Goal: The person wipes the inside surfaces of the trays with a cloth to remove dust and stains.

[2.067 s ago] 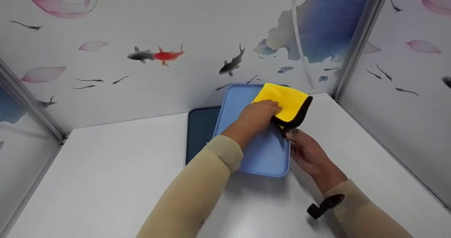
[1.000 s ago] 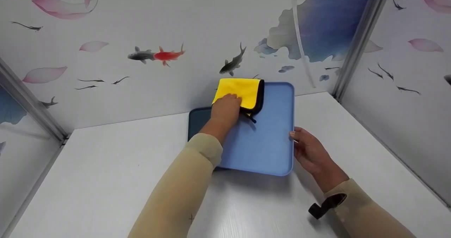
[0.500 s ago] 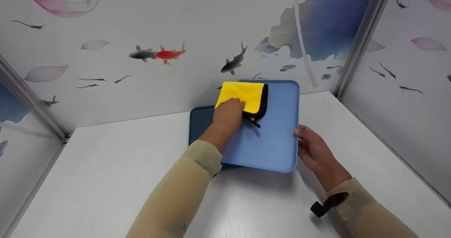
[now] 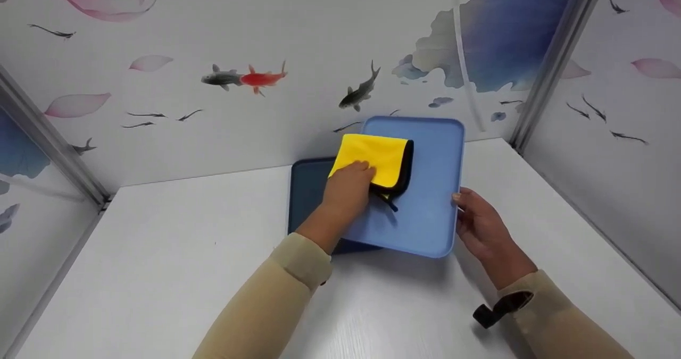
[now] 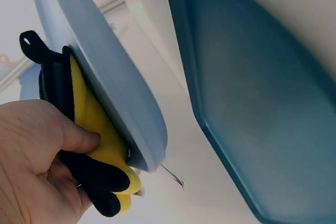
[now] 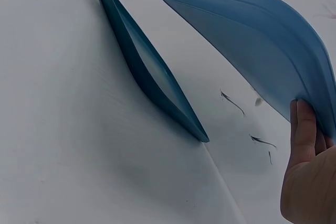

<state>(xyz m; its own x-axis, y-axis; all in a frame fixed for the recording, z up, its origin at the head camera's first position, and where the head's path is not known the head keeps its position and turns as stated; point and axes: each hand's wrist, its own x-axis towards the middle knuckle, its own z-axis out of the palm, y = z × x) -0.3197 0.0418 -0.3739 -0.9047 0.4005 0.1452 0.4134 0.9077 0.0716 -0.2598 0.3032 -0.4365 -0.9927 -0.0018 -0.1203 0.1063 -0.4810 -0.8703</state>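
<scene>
My left hand [image 4: 348, 189] grips a folded yellow cloth [image 4: 375, 154] with black edging and a small black loop. In the left wrist view the thumb lies on the folded cloth [image 5: 94, 114], which is against the face of the light blue tray [image 5: 105, 51]. With my right hand [image 4: 481, 220] I hold that light blue tray [image 4: 425, 215] by its right edge, raised and tilted. In the right wrist view, fingers [image 6: 304, 124] lie on the tray's underside. Behind and below it, a dark teal tray [image 4: 308, 194] lies on the table, partly hidden.
The white table [image 4: 213, 252] meets a back wall [image 4: 239, 130] printed with fish and petals. Side panels join it at metal posts [image 4: 558, 61]. A black device [image 4: 500, 308] is strapped to my right wrist.
The cloth went from the light blue tray's right side to its left, then slid down a little with my left hand. The tray has shifted slightly right, with my right hand still holding it.
</scene>
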